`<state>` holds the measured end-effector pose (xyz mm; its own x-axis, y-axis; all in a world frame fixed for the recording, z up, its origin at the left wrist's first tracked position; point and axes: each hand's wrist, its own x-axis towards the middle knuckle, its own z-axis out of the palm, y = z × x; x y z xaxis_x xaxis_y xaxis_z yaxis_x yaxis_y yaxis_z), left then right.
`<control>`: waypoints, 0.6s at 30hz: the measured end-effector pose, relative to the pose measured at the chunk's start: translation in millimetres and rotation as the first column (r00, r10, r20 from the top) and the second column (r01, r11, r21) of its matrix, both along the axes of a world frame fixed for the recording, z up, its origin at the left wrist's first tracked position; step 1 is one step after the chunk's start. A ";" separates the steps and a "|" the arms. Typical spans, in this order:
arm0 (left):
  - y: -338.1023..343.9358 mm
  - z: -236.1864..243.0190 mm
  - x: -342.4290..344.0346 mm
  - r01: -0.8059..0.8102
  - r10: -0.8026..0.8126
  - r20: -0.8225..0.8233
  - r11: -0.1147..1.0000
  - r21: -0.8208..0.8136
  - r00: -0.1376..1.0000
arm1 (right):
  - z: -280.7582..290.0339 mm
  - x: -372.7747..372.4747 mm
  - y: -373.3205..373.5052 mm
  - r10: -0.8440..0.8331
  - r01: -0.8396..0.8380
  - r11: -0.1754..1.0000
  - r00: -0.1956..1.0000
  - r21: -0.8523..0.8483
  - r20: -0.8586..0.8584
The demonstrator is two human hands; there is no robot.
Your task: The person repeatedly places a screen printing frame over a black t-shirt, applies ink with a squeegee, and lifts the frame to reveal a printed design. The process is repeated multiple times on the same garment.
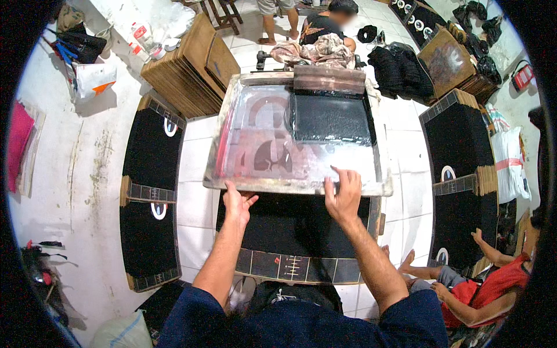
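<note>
A screen printing frame (301, 188) with a pale, worn rim lies across the middle, its near edge over a black fabric panel (290, 223) on a board. My left hand (235, 204) is closed on the near rim at the left, thumb on top and fingers below. My right hand (344, 194) grips the same rim further right, its fingers reaching over the edge. Inside the frame, the mesh (261, 136) shows stencil shapes and reddish stains. A wide squeegee with a brown wooden handle (329, 80) rests at the far right, beside a pool of black ink (331, 119).
Boards with black fabric stand along the left (149, 232) and right (464, 220). A stack of brown boards (185, 75) leans behind at left. A seated person in red (490, 290) is close on my right; another person (322, 26) sits beyond the frame.
</note>
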<state>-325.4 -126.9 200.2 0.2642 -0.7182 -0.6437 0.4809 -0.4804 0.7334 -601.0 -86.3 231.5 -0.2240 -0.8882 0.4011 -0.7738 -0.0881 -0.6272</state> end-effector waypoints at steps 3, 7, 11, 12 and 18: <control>1.6 -65.3 9.6 0.067 -0.097 0.165 0.982 0.177 0.982 | -38.9 -16.5 32.2 0.046 -0.046 0.997 0.999 0.055 -0.003; 16.3 -69.9 44.0 0.468 -0.584 0.368 0.807 0.360 0.724 | -54.2 -32.4 39.2 0.095 -0.099 0.983 0.995 0.157 0.031; 75.7 -35.2 68.2 0.355 -0.233 0.441 0.909 -0.217 0.867 | -56.2 -11.2 24.1 0.244 -0.247 0.951 0.969 0.187 0.039; 90.3 -29.1 80.1 0.437 -0.287 0.611 0.893 -0.108 0.738 | -55.5 -1.0 20.6 0.308 -0.298 0.928 0.951 0.223 -0.011; 292.3 -14.5 149.3 0.237 -0.235 0.842 0.963 0.132 0.485 | -58.1 110.0 17.2 0.633 -0.632 0.769 0.731 0.098 -0.255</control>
<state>-176.1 165.4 185.7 0.5000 -0.8406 -0.2083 -0.4979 -0.4758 0.7251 -491.0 -69.1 173.4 0.5015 -0.7885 0.3561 -0.6716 -0.6142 -0.4144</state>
